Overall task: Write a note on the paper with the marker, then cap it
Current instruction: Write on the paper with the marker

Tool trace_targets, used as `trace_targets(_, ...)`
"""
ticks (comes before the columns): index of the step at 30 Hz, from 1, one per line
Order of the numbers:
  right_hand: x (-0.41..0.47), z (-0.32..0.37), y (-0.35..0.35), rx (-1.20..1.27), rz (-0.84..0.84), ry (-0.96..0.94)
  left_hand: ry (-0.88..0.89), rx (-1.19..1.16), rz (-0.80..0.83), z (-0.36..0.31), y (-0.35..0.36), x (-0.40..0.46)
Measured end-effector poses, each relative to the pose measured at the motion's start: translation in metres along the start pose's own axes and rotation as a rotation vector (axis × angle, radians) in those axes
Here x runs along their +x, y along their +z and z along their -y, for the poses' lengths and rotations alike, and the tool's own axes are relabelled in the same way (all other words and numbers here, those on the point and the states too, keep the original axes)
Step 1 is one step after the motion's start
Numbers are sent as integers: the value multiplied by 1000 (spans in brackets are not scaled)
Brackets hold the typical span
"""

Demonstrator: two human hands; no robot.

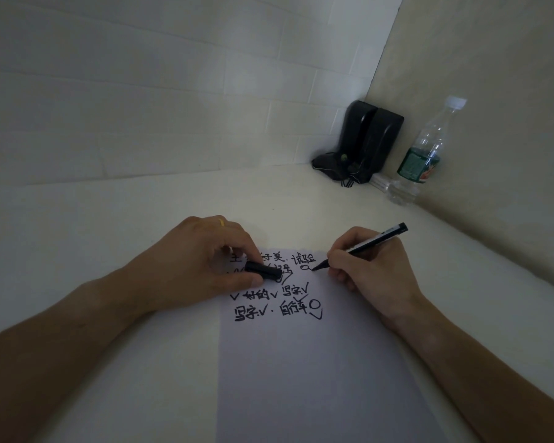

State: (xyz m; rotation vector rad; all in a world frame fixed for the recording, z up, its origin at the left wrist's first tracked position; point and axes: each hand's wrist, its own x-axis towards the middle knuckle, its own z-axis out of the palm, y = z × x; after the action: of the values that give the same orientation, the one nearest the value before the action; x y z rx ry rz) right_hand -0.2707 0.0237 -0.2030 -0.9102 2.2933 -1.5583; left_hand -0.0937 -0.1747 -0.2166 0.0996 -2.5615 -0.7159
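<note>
Mid-note, the right hand (370, 266) pinches the marker (362, 246) tip-down on the paper (301, 362); left hand (202, 263) clasps the cap (263, 271), capping apparently next.

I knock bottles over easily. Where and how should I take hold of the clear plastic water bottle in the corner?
Grip the clear plastic water bottle around its green-labelled middle, coming from the open table side on its left and front. It stands upright close to the beige wall, with black speakers just to its left, so a low grip probably steadies it best.
</note>
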Motion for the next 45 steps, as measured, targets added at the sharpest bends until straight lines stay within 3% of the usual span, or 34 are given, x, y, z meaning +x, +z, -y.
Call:
trace_targets(8,2,-3,-2,-1,-133,18,6,2,0,-1,-1,0)
trace_targets(17,1,0,-1,-2,-62,38,19,-12,-2,0,0,0)
trace_targets(23,3,-1,-2,-29,-104,64,9,-11,-4,-1,0,0)
trace_targets(27,-4,4,-3,35,-1,-42,-4,-11,1,-2,-1,0)
trace_targets(30,-9,8,0,-49,83,-109,-4,-21,-2,-1,-1,0)
trace_targets(36,4,-2,-6,-68,-150,51,4,-16,-4,0,0,0)
trace_targets(45,5,-5,-7,16,-124,67,-13,-11,2,2,0,0)
